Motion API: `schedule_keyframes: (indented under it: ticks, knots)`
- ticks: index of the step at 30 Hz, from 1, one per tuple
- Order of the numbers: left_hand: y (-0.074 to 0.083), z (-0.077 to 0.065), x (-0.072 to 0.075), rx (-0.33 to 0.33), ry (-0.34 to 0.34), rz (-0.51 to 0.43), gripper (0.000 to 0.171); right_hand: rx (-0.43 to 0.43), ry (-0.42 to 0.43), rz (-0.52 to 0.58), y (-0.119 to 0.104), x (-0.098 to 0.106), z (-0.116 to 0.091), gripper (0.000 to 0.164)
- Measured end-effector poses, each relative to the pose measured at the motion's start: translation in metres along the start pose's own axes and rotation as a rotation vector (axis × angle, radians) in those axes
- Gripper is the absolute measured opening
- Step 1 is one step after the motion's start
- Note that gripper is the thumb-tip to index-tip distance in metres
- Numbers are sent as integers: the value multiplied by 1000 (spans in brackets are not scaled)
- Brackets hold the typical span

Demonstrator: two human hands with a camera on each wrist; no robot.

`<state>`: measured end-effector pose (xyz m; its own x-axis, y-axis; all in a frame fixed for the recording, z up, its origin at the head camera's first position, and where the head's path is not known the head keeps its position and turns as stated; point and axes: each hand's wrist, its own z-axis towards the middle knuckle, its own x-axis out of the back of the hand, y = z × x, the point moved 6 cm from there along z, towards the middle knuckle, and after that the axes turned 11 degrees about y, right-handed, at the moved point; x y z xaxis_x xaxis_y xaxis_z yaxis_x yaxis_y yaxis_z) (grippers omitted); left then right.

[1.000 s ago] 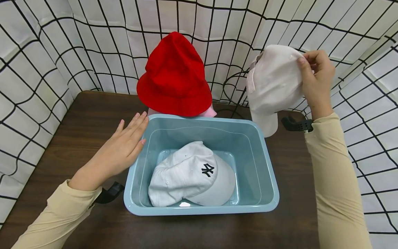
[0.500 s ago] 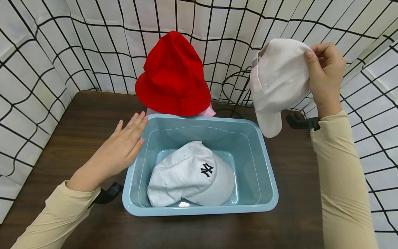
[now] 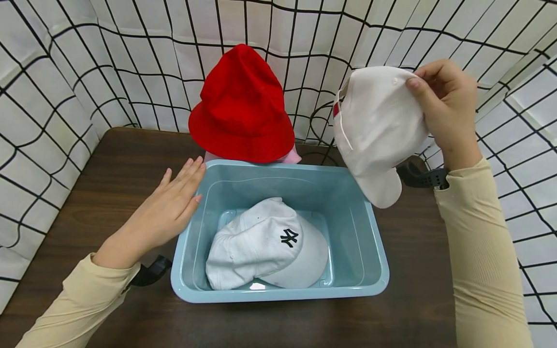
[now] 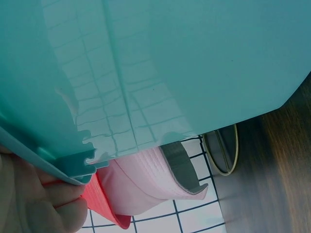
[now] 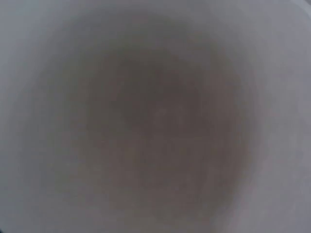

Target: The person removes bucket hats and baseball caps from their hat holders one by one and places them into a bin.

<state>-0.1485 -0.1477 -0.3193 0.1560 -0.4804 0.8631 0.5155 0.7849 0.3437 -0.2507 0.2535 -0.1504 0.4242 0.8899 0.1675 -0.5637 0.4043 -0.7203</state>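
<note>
In the head view my right hand (image 3: 450, 108) pinches the crown of a white baseball cap (image 3: 378, 116), which hangs with its brim down over the right back corner of a blue plastic bin (image 3: 278, 294). The right wrist view is filled by a blurred pale surface. My left hand (image 3: 156, 212) rests on the bin's left rim with its fingers straight; the left wrist view shows these fingers (image 4: 53, 204) at the rim. Inside the bin lies another white baseball cap (image 3: 265, 246) with a black NY logo, its brim to the right.
Behind the bin, a red bucket hat (image 3: 243, 111) sits over a pink hat (image 3: 290, 155), seen also in the left wrist view. Black wire grid panels (image 3: 143, 75) with white sheeting behind surround the dark wooden table (image 3: 126, 169). A dark cable loop (image 3: 319, 116) hangs at the back.
The held cap first rose and shifted right with my right hand, then came down and left, its brim now over the bin's corner. My left hand has stayed on the rim.
</note>
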Motion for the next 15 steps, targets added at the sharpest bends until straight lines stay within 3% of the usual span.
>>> schedule_keyframes:
  ticks: [4,11,15]
  knots:
    - [0,0,0,0,0,0,63,29,-55,-13,-11,-6,-7,5]
    - [0,0,0,-1,1,-2,63,238,-164,-34,-31,-15,-17,12]
    - [0,-1,0,-6,3,0,63,238,-179,5,-41,-19,-25,8]
